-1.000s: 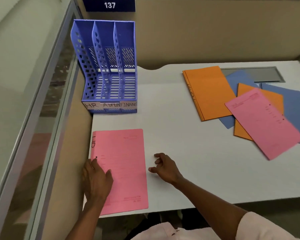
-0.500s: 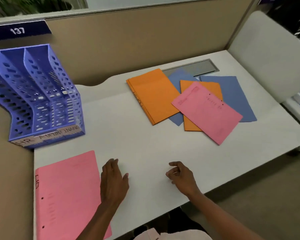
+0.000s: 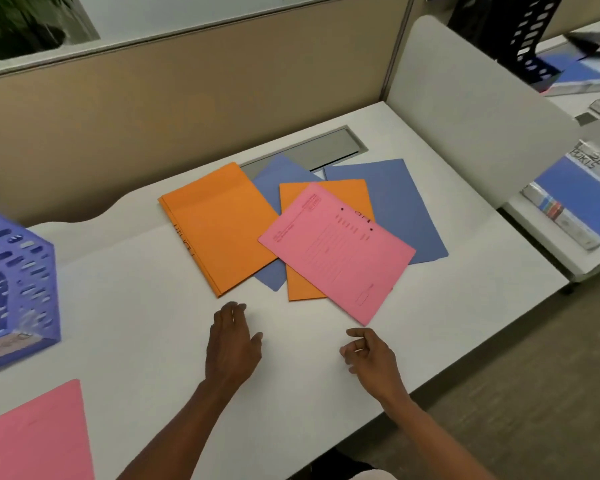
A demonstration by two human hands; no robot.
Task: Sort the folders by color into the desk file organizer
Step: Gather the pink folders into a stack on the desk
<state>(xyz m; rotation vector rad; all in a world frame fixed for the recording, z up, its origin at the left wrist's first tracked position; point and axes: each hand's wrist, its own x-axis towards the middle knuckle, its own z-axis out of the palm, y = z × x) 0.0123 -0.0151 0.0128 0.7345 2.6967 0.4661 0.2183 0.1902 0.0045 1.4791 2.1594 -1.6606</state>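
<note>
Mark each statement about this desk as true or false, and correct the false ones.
1. In the pile, the pink folder lies on top, overlapping an orange folder. True.
2. The left hand holds a folder. False: it holds nothing and is over the bare desk.
3. The organizer stands at the desk's right end. False: it is at the left edge of the view.
4. Two blue folders show in the pile, one behind the orange ones and one at the right. True.
5. The right hand grips the pink folder. False: it is near the folder's corner but apart from it, holding nothing.
</note>
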